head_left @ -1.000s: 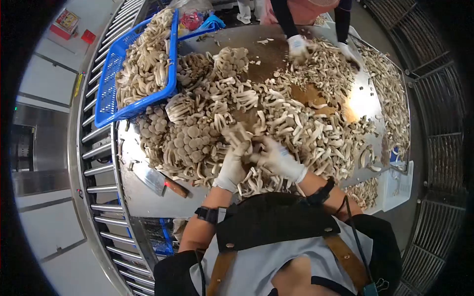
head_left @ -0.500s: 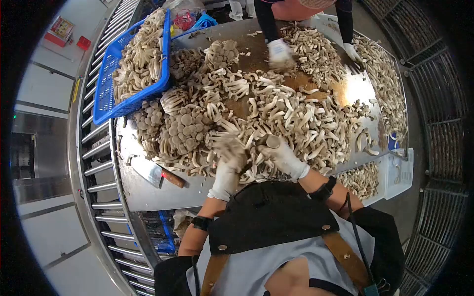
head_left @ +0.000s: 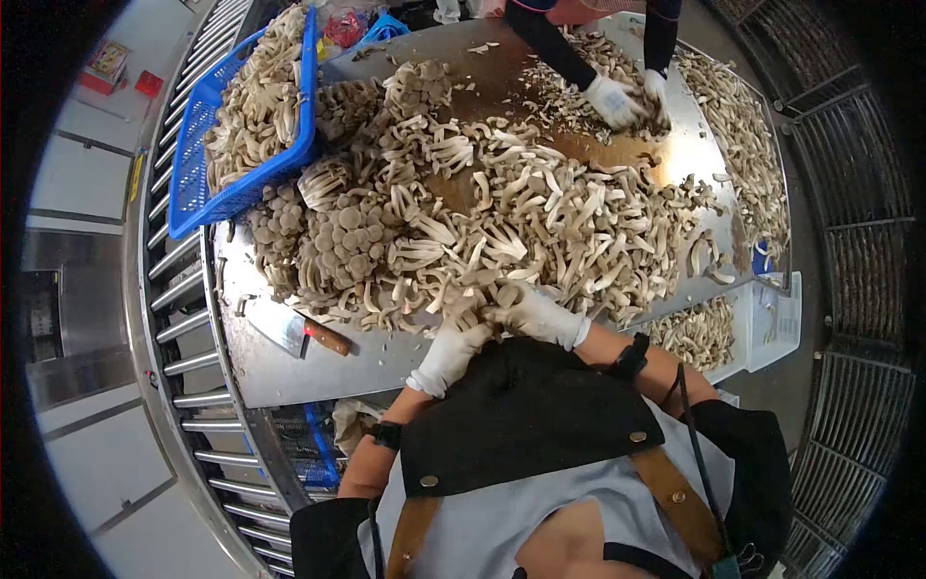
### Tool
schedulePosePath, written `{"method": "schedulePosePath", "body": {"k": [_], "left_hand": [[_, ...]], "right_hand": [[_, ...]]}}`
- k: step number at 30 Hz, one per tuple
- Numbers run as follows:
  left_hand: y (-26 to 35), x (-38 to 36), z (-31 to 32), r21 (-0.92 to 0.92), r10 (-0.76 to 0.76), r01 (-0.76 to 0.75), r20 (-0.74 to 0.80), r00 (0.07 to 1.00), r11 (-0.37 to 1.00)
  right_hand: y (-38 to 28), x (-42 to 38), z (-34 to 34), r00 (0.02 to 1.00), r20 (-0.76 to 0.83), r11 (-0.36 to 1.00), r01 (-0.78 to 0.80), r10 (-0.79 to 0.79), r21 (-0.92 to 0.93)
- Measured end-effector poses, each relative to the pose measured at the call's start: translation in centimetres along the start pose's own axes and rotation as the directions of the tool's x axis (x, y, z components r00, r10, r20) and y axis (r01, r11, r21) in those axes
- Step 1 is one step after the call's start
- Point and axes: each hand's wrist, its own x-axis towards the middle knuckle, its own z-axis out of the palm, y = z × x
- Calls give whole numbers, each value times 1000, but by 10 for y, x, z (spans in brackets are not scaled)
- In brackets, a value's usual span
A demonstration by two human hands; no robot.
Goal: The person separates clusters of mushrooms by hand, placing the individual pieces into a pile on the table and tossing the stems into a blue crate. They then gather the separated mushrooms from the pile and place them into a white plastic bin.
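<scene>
Both hands work close together at the near table edge. The gloved left hand (head_left: 449,353) is curled round a clump of mushrooms (head_left: 467,307); the gloved right hand (head_left: 540,318) has its fingers bent in against the clump's other side. Mushrooms hide the fingertips, so I can't tell whether the right one pinches.

The clump sits just above the black apron (head_left: 526,425). My judgement: a hard tug could snap stems or drop pieces down its front.

Loose mushrooms (head_left: 588,217) crowd the hands; whole clusters (head_left: 347,241) lie to the left. A sweeping arm could mix the two.

Knife (head_left: 328,338) lies bare on the steel table (head_left: 289,381), left of the left hand. A blind reach that way risks a cut.

Farther out, the blue basket (head_left: 311,125) is heaped high; a bump could spill it. Co-worker's gloved hands (head_left: 622,101) gather pieces across the table, well apart.
</scene>
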Motion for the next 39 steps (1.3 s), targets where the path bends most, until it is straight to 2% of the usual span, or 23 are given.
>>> {"method": "schedulePosePath", "body": {"k": [3, 4, 5, 6, 7, 9, 10, 13, 15, 17, 18, 19, 22, 23, 25, 28, 29, 32, 33, 34, 36, 37, 39], "left_hand": [[33, -3, -2, 117, -13, 13, -3, 1000, 993], [33, -7, -4, 161, -36, 34, 8, 999, 986], [33, -16, 3, 627, 65, -61, 17, 998, 777], [29, -11, -4, 442, -11, 9, 1, 1000, 897], [23, 0, -17, 234, -83, 81, -1, 997, 969], [30, 5, -27, -151, -177, 182, 46, 983, 972], [22, 0, -24, 12, -111, 111, 69, 991, 994], [8, 2, -24, 364, 10, -69, 161, 987, 929], [29, 8, -40, 582, 67, -176, 203, 977, 794], [-8, 24, -51, 5, -271, 273, -98, 958, 962], [-17, 17, -42, 188, -177, 172, 11, 984, 967], [-1, 13, -32, 159, -100, 110, -72, 992, 981], [25, 14, -41, 22, -125, 138, -311, 942, 990], [32, 9, -45, 87, -147, 183, -317, 937, 979], [28, 11, -40, 403, -21, 146, -299, 954, 903], [30, 18, -26, 700, 108, 46, -174, 979, 713], [33, 20, -28, 678, 30, 138, -229, 973, 722], [45, 14, -42, 653, -11, 272, -375, 927, 707], [38, 13, -49, 655, 172, 94, -330, 928, 749], [32, 12, -57, 660, 349, -89, -273, 896, 746], [53, 11, -37, 297, -49, 165, -361, 931, 940], [42, 16, -27, 246, 27, 39, -260, 965, 969], [24, 32, -16, -310, -133, 119, -25, 991, 943]], "right_hand": [[3, 6, -5, 998, -66, 987, 15, -5, 161], [5, 5, 0, 998, -55, 995, -16, 11, -96], [3, 7, 1, 999, -46, 936, -38, 23, -350], [-1, 9, 0, 999, -38, 810, -49, 33, -584], [-17, 6, 1, 976, 184, 954, 164, -119, -250], [-34, 2, 9, 985, 78, 986, 148, -154, 81], [-33, 5, 11, 978, 37, 975, 199, -204, 98], [-29, 4, 0, 973, 171, 882, 212, -152, -420], [-30, 21, -9, 951, 138, 956, 287, -277, -56], [-22, 23, -2, 997, 82, 971, 22, -2, -240], [-37, 20, 14, 984, 73, 932, -130, 164, -339], [3, 34, -3, 960, 184, 641, 279, -212, -715], [-74, 34, -24, 820, 349, 759, -151, 455, -634], [-52, 47, -47, 927, 376, 618, 301, -10, -726], [-64, 66, -52, 994, -58, 491, -96, 91, -866], [-41, 82, -36, 989, -90, -21, -94, -118, -995], [-34, 90, -34, 959, -89, -66, -110, -268, -992], [-54, 86, -51, 972, -222, 550, -143, -79, -823], [-33, 92, -66, 965, -228, 874, -1, -126, -487], [-12, 98, -79, 957, -234, 985, 168, -173, -42], [-44, 61, -45, 995, -64, 996, 75, -71, 50], [-44, 52, -37, 998, 65, 998, 9, -13, 61], [-13, 47, -20, 989, 140, 968, -86, 53, 237]]}}
